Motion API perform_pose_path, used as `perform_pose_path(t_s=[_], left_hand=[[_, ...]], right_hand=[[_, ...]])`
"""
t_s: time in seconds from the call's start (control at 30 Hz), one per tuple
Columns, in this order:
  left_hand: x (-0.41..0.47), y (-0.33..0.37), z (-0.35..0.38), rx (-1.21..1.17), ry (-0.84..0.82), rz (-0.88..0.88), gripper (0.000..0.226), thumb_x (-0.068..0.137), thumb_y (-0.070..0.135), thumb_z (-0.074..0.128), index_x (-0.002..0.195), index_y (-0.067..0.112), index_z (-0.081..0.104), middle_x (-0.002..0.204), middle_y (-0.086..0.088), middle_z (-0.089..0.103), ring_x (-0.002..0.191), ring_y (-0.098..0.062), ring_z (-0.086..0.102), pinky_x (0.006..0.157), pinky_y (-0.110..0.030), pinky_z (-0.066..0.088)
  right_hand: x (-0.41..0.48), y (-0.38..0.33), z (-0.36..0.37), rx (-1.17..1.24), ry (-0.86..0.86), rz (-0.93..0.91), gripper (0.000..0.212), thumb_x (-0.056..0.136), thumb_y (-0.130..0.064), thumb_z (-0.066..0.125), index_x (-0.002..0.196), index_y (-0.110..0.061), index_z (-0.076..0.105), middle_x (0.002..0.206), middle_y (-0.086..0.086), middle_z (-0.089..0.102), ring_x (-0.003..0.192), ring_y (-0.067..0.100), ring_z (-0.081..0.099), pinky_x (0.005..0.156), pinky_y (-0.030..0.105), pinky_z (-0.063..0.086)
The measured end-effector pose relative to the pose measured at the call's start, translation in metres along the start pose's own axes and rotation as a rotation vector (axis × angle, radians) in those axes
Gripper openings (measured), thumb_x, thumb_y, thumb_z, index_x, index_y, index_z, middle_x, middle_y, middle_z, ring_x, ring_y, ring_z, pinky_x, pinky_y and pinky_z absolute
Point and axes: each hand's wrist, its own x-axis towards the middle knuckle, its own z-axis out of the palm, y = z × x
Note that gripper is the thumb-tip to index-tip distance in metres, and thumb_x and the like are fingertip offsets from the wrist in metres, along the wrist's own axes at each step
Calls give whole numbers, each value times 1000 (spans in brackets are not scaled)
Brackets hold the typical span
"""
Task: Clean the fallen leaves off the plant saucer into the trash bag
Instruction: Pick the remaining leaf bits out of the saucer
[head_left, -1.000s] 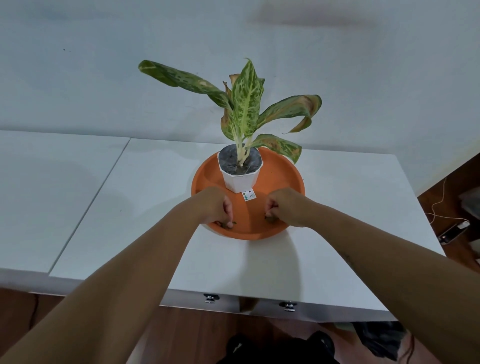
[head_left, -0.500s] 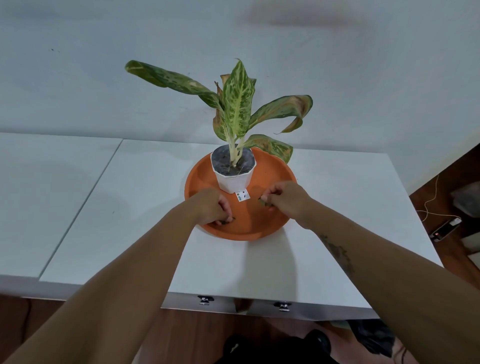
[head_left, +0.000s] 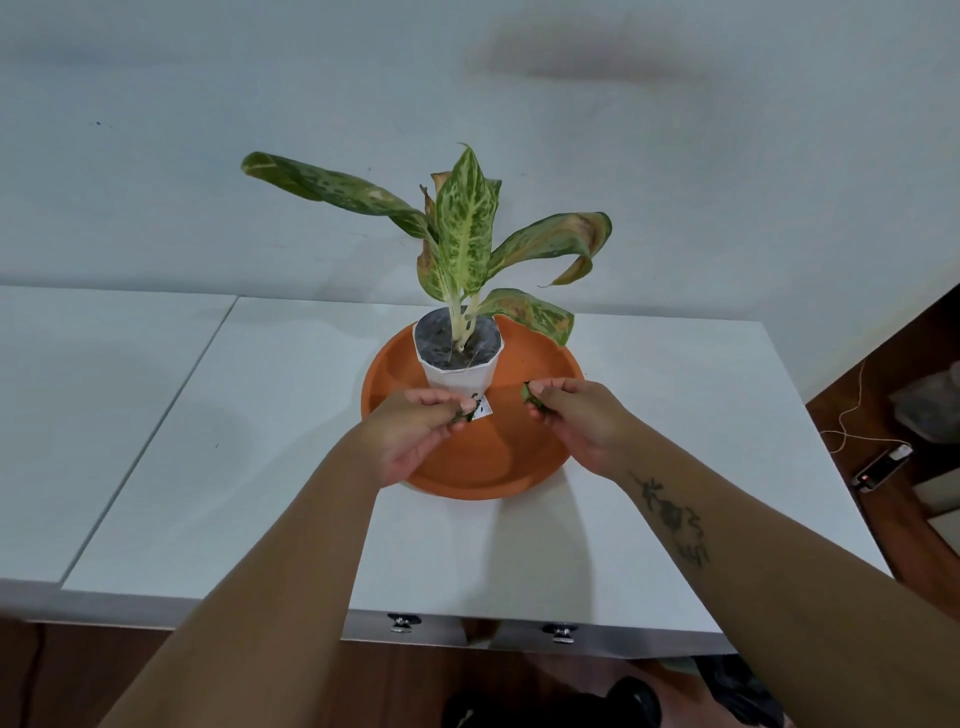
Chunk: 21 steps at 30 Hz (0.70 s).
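Note:
An orange plant saucer (head_left: 519, 462) sits on the white table (head_left: 260, 415) and carries a white pot (head_left: 460, 376) with a green speckled plant (head_left: 465, 223). My left hand (head_left: 410, 436) hovers over the saucer's left front, pinching a small dark green leaf scrap (head_left: 464, 414) between thumb and fingers. Over the saucer's right side, my right hand (head_left: 576, 415) pinches another green leaf piece (head_left: 530, 395). Both hands are raised a little above the saucer floor. The trash bag is not clearly in view.
A seam divides the table from a second white top (head_left: 93, 395) on the left. Past the table's right edge lies a wooden floor with a phone (head_left: 880, 470) on a cable. Something dark lies on the floor below the front edge (head_left: 737, 691).
Both hands have lifted from the saucer's front floor, each bringing up a leaf piece. The view has also shifted slightly.

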Motion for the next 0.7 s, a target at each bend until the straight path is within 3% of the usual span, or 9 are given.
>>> perform_pose_path(t_s=[0.27,0.47,0.7], left_hand=[[3,-7,26,-401,-44,-33,15,83,-3,69,98,-2,72,78,-6,69,65,-8,66,62,-14,57],[2,-12,66,-470,-30,-11,8,89,-4,63,91,-1,70,71,-5,67,61,-7,64,60,-12,56],[-1,-27,168,-504,-59,-8,10,92,-2,62,87,0,70,74,-5,69,60,-7,65,58,-11,55]], right_hand=[[-3,-5,-6,409,47,93,6,90,-3,61,93,0,65,86,9,64,80,14,62,68,17,58],[-12,-13,-40,499,35,62,7,90,-4,61,90,1,66,82,7,67,67,10,68,65,16,57],[-39,-34,-123,544,14,41,7,91,-4,61,91,0,67,80,4,71,73,10,68,72,17,58]])
